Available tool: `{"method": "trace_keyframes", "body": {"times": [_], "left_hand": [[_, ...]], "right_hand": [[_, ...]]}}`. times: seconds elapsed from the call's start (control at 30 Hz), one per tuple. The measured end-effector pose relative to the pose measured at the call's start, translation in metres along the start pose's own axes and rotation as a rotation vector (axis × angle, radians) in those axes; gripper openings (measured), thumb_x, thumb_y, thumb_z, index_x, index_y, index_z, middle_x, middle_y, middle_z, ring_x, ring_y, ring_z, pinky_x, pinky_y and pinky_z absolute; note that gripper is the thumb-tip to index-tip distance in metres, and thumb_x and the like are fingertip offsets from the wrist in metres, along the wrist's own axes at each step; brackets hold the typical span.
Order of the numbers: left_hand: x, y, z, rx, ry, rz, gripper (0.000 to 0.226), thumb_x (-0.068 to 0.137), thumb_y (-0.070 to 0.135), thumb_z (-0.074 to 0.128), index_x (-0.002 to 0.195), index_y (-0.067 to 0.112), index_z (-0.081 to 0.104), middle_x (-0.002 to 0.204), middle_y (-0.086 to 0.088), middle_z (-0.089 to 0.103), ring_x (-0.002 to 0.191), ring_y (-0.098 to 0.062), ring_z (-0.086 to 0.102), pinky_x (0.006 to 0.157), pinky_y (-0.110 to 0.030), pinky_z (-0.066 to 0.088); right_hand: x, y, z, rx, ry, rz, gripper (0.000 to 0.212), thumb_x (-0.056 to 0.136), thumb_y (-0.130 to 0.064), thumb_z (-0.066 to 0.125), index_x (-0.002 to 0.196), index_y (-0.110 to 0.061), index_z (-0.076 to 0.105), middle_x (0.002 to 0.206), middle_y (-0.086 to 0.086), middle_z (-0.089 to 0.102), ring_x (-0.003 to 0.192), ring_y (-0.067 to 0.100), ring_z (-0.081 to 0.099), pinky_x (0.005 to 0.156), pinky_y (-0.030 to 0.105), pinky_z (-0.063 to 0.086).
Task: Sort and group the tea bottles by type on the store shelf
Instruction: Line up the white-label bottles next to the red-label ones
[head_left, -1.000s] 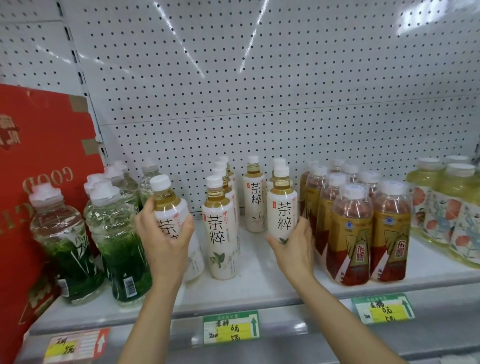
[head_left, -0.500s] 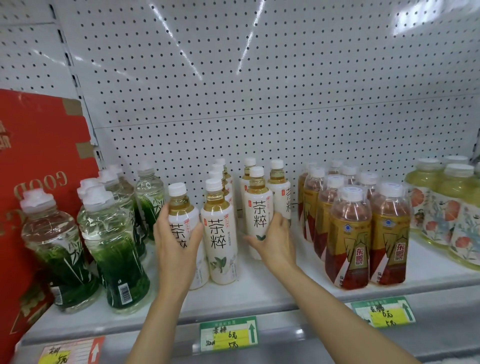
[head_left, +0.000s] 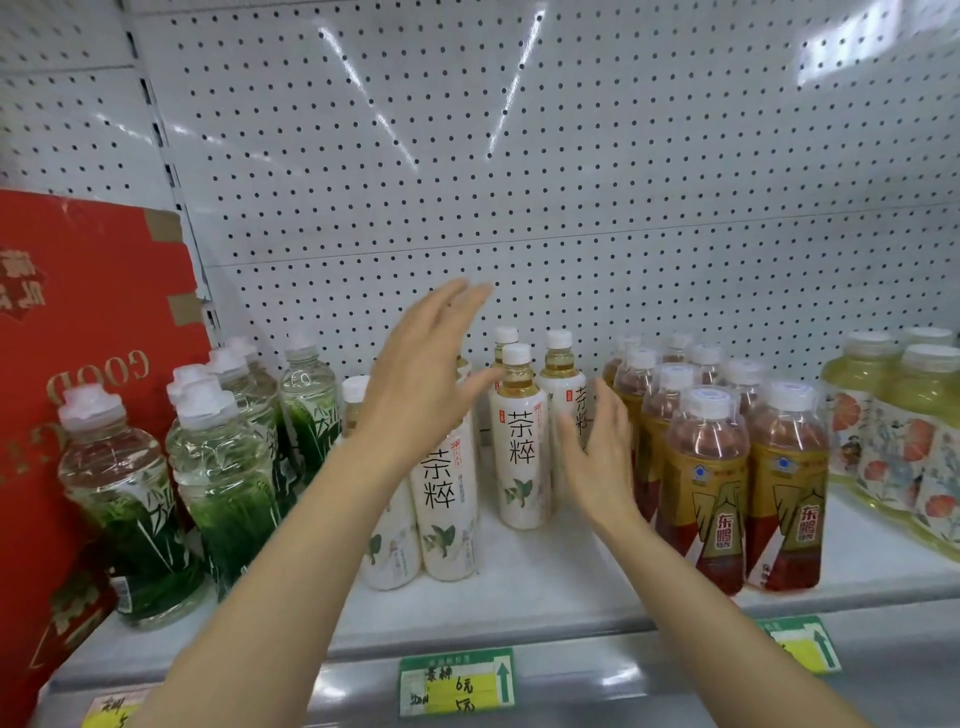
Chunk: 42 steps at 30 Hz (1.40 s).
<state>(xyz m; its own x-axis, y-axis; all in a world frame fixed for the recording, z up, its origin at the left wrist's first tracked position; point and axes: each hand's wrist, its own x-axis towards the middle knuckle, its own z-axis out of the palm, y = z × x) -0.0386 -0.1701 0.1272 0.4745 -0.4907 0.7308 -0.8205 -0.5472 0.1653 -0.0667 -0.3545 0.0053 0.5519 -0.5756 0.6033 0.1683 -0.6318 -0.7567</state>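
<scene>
White-labelled tea bottles (head_left: 521, 452) with black characters stand in the middle of the white shelf (head_left: 545, 577), two rows deep. My left hand (head_left: 421, 384) hovers above the front left ones, fingers spread, holding nothing. To the right of the group, my right hand (head_left: 597, 452) is open, palm toward the bottles, close to one but not gripping it. Green-labelled clear bottles (head_left: 223, 467) stand at the left. Amber bottles with gold and red labels (head_left: 706, 488) stand at the right.
Yellow-green bottles with floral labels (head_left: 904, 441) fill the far right. A red cardboard box (head_left: 78, 364) leans at the left end. Pegboard backs the shelf. Green and yellow price tags (head_left: 457, 683) sit on the front rail.
Both hands have let go of the white-labelled bottles they held. The left hand has risen above the group; the right has drawn back, open, beside it.
</scene>
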Motion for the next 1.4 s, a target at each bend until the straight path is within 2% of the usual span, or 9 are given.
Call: {"method": "trace_keyframes", "body": {"times": [0.13,0.2,0.33,0.5,0.7,0.9,1.0,1.23,1.4], "left_hand": [[0.074,0.013,0.026,0.246,-0.529,0.039,0.082,0.083,0.043,0.077,0.153,0.029,0.035,0.156,0.003,0.038,0.141,-0.022,0.039,0.107,-0.041,0.041],[0.09,0.012,0.041,0.222,-0.641,-0.001,0.071,0.082,0.039,0.079,0.145,0.023,0.049,0.144,-0.003,0.052,0.129,-0.025,0.05,0.099,-0.036,0.044],[0.099,0.006,0.053,0.152,-0.59,0.014,0.044,0.079,0.028,0.084,0.119,0.015,0.07,0.102,0.002,0.057,0.099,-0.021,0.056,0.078,-0.027,0.04],[0.111,-0.007,0.067,0.177,-0.536,-0.018,0.042,0.079,0.025,0.083,0.118,0.016,0.07,0.124,-0.002,0.063,0.114,-0.022,0.057,0.088,-0.029,0.045],[0.122,-0.014,0.076,0.188,-0.541,-0.052,0.042,0.078,0.027,0.084,0.116,0.017,0.069,0.121,-0.004,0.061,0.111,-0.025,0.058,0.088,-0.033,0.047],[0.12,-0.012,0.082,0.348,-0.592,-0.018,0.039,0.092,0.021,0.068,0.129,0.017,0.056,0.127,-0.008,0.06,0.11,-0.027,0.058,0.083,-0.035,0.046],[0.106,-0.007,0.056,0.398,-0.406,-0.029,0.048,0.096,0.029,0.06,0.141,0.021,0.047,0.135,-0.005,0.057,0.115,-0.027,0.058,0.08,-0.036,0.043],[-0.039,-0.037,0.002,-0.105,0.394,-0.388,0.057,0.094,0.035,0.062,0.146,0.023,0.039,0.148,0.002,0.044,0.138,-0.017,0.04,0.109,-0.035,0.034],[-0.114,-0.047,0.046,-0.357,0.264,-0.679,0.078,0.096,0.045,0.056,0.158,0.023,0.014,0.16,0.0,0.025,0.145,-0.022,0.033,0.116,-0.049,0.033]], "right_hand": [[0.005,0.01,0.006,0.023,-0.062,0.115,0.06,0.105,-0.026,0.04,0.157,-0.018,0.012,0.164,0.002,0.015,0.151,0.017,0.012,0.122,0.038,0.014],[0.007,0.014,0.008,0.046,-0.097,0.2,0.067,0.102,-0.021,0.047,0.158,-0.017,0.011,0.163,0.003,0.019,0.15,0.019,0.017,0.121,0.04,0.018],[0.015,0.02,0.006,0.156,-0.159,0.318,0.065,0.09,-0.011,0.065,0.146,-0.015,0.034,0.125,-0.005,0.054,0.114,0.011,0.049,0.095,0.03,0.04],[0.028,0.019,0.018,-0.067,-0.197,0.384,0.052,0.089,-0.01,0.067,0.134,-0.006,0.04,0.131,0.01,0.054,0.118,0.026,0.055,0.093,0.035,0.046],[0.003,0.006,0.009,-0.274,-0.219,0.355,0.049,0.092,-0.019,0.065,0.131,-0.006,0.037,0.131,0.013,0.054,0.117,0.029,0.056,0.081,0.034,0.044],[-0.028,0.008,0.018,-0.219,-0.232,0.253,0.063,0.083,-0.031,0.075,0.13,-0.014,0.037,0.13,0.007,0.05,0.12,0.026,0.052,0.096,0.043,0.051],[-0.028,0.008,0.026,-0.219,-0.221,0.232,0.067,0.08,-0.036,0.077,0.131,-0.016,0.038,0.132,0.006,0.049,0.12,0.026,0.052,0.094,0.048,0.052],[-0.019,0.009,0.039,-0.248,-0.198,0.214,0.063,0.08,-0.039,0.076,0.126,-0.014,0.041,0.128,0.007,0.054,0.121,0.028,0.051,0.091,0.049,0.052],[-0.015,0.006,0.047,-0.277,-0.192,0.189,0.059,0.083,-0.039,0.073,0.124,-0.011,0.042,0.126,0.008,0.056,0.117,0.029,0.05,0.088,0.046,0.05]]}}
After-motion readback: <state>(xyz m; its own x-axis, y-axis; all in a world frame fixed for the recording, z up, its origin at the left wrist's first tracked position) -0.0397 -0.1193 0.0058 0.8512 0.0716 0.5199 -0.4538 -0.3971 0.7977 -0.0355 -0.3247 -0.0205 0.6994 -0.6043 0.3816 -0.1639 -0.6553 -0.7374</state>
